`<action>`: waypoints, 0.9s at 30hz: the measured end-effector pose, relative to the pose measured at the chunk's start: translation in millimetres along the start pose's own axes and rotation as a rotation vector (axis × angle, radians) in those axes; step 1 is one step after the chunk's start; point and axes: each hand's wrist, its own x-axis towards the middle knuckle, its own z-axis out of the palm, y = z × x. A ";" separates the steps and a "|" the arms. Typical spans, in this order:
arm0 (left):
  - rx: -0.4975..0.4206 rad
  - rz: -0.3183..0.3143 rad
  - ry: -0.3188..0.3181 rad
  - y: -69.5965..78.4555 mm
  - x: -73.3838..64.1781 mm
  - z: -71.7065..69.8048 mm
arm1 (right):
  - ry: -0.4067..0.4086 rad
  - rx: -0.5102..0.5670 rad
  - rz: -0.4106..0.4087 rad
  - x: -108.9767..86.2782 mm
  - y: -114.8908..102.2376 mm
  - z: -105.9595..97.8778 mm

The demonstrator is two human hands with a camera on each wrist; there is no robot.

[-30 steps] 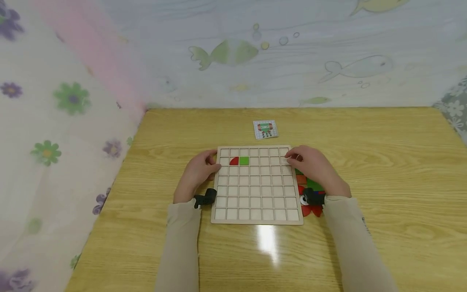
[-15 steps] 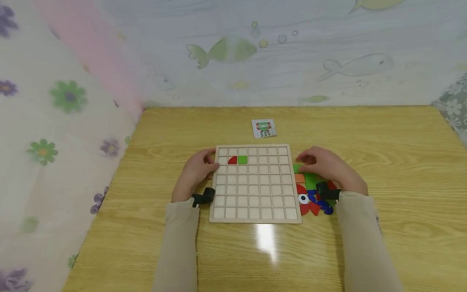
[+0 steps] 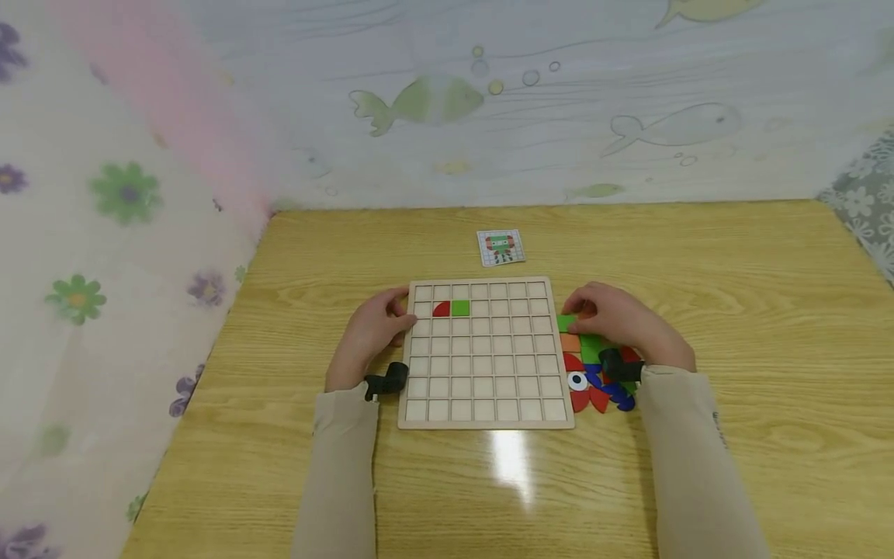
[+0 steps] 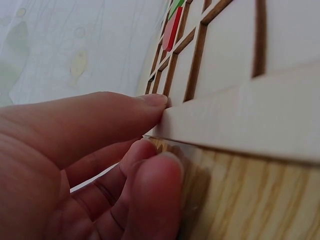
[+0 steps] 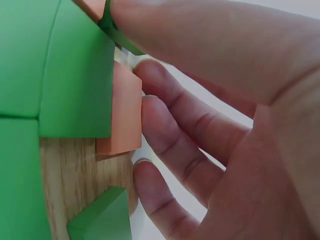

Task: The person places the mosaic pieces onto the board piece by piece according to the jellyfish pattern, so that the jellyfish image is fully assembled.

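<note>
While the person's left hand [image 3: 366, 330] holds a flat, square, pale wooden grid board [image 3: 483, 365] by its left edge, we see the right hand [image 3: 620, 317] just past the board's right edge, over loose tiles. Board lies flat on the yellow wood-grain table [image 3: 244, 450], nearer the table's left edge than its right. Left grip: narrow, on the rim, thumb tip on top, other fingers curled just below. Right grip: narrow, thumb tip touching a flat green square tile [image 3: 564, 322]; index tip hidden in the right wrist view, so we cannot tell whether that tile is pinched.

We count two tiles on the board, side by side, second row from the far edge: a red quarter-circle tile [image 3: 443, 310] in the second column from the left, a bright green square [image 3: 461, 308] in the third. Along the board's right edge we log an orange tile [image 3: 570, 342], more green tiles [image 3: 590, 348] beside it, then red curved pieces [image 3: 598, 400], a white disc with a black centre [image 3: 577, 380] and blue pieces [image 3: 618, 398]. Between board and the table's far edge, we have a white square card [image 3: 500, 247] printed with a green-and-red figure.
</note>
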 end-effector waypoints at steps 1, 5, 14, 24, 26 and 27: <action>0.000 0.002 0.001 -0.4 -0.1 0.0 | -0.001 0.007 0.005 0.0 -0.8 -0.1; 0.000 0.004 0.002 -0.9 -1.0 -0.3 | -0.010 0.017 0.005 -0.6 -2.7 -0.5; -0.001 0.007 0.010 0.2 0.3 -0.2 | -0.008 0.027 0.024 -0.2 -2.5 -1.8; -0.006 0.007 0.009 0.0 0.6 1.0 | 0.028 0.065 0.050 -0.7 -2.0 -2.9; -0.003 0.007 0.011 -0.1 0.2 1.0 | 0.052 0.041 0.034 0.1 -3.6 -2.8; -0.001 0.005 0.011 -0.1 0.0 1.0 | 0.064 0.028 0.021 1.0 -5.0 -2.4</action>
